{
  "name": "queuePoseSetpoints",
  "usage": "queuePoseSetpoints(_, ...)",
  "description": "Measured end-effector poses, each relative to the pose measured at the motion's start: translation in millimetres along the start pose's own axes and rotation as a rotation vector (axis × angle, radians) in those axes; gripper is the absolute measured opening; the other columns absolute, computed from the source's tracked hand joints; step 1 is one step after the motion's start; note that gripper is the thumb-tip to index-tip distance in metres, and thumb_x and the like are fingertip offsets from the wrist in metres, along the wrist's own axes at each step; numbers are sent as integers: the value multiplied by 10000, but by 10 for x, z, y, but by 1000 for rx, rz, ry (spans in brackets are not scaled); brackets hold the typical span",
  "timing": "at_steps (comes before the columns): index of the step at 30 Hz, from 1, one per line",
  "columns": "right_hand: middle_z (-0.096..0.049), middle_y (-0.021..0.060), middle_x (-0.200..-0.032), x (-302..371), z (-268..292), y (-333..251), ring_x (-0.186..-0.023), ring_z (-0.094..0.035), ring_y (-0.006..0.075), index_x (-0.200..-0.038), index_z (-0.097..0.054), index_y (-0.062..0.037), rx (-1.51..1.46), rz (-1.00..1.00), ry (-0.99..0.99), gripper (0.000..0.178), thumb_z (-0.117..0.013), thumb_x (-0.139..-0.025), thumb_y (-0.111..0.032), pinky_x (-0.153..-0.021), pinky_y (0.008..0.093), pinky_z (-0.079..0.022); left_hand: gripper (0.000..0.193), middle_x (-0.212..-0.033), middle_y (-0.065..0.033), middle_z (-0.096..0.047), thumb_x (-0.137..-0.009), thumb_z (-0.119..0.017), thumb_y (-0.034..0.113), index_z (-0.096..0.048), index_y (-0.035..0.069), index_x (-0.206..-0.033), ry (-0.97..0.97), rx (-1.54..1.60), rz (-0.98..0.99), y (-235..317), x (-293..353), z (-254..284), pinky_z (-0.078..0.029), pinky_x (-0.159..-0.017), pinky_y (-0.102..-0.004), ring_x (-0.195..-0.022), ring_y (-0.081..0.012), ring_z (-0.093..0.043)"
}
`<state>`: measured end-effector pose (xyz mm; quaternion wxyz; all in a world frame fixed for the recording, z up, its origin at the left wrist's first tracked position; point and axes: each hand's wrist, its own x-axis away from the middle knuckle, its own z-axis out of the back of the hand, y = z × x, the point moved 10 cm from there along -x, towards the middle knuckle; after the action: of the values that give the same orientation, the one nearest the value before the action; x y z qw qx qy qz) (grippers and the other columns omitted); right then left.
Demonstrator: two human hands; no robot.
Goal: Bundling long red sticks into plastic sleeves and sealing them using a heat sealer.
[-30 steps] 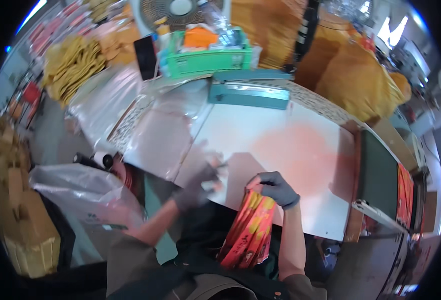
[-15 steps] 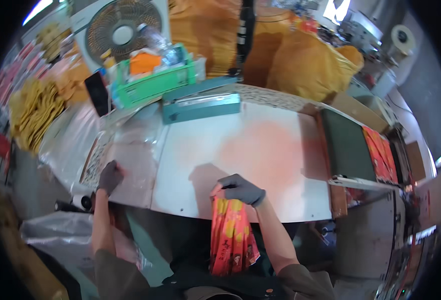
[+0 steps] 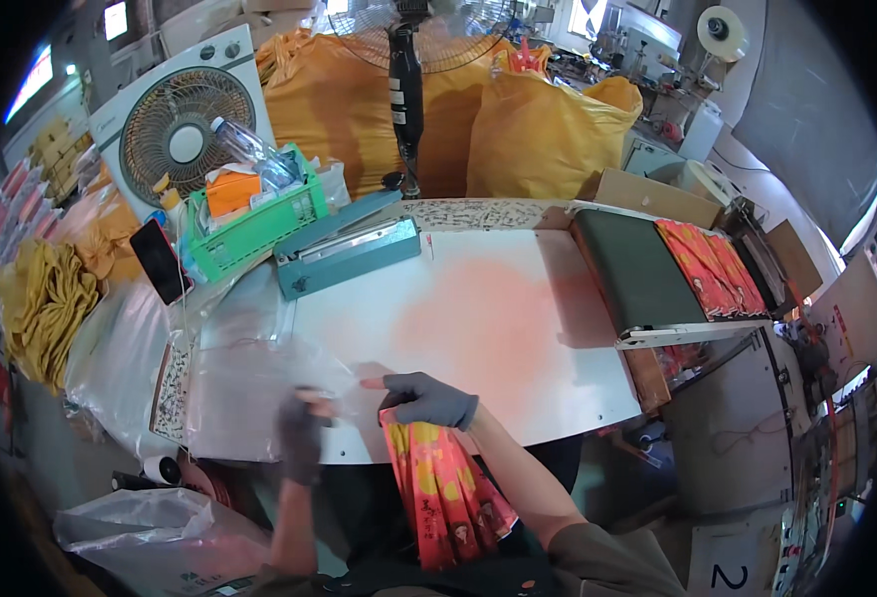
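My right hand (image 3: 426, 400), in a grey fingerless glove, is closed on the top of a bundle of red and yellow printed packets (image 3: 443, 497). The packets hang down in front of the table edge, over my lap. My left hand (image 3: 302, 438), gloved alike and smeared by motion, is just left of the bundle at the table's front edge. Its fingertips look pinched on a clear plastic bag (image 3: 309, 363), whose thin film rises across the white tabletop (image 3: 359, 323). Where exactly the fingers meet the film is blurred.
A teal metal box (image 3: 354, 257) and a green basket (image 3: 259, 224) with a bottle stand at the back left, beside a phone (image 3: 160, 261). On the right, a dark green conveyor belt (image 3: 632, 269) carries red packets (image 3: 712, 267). Yellow sacks (image 3: 548, 129) stand behind.
My left hand has moved right from the plastic sheets at the table's left, and film now trails by it. The right hand keeps its hold on the packets. The view has turned right.
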<state>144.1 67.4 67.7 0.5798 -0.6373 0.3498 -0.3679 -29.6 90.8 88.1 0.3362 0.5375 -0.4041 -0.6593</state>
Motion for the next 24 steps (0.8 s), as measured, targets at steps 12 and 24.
queuePoseSetpoints(12, -615, 77, -910, 415, 183, -232, -877, -548, 143, -1006, -612, 24, 92, 207, 20, 239, -572, -809, -106, -809, 285, -434, 200, -554, -69, -420, -878, -532, 143, -485, 30, -720, 105, -379, -108, 283, -129, -571, -341, -458, -310, -483, -146, -430)
queuePoseSetpoints(24, -255, 137, -1460, 1389, 101, 576, -1278, -344, 211, -1422, -171, -8, 229, 378, 529, 723, -563, -890, -299, -1068, 339, -258, 373, -730, -99, -591, -687, -784, 346, -580, 39, -744, -469, -132, -252, 39, 1051, -1239, -468, -630, -304, -658, -209, -589)
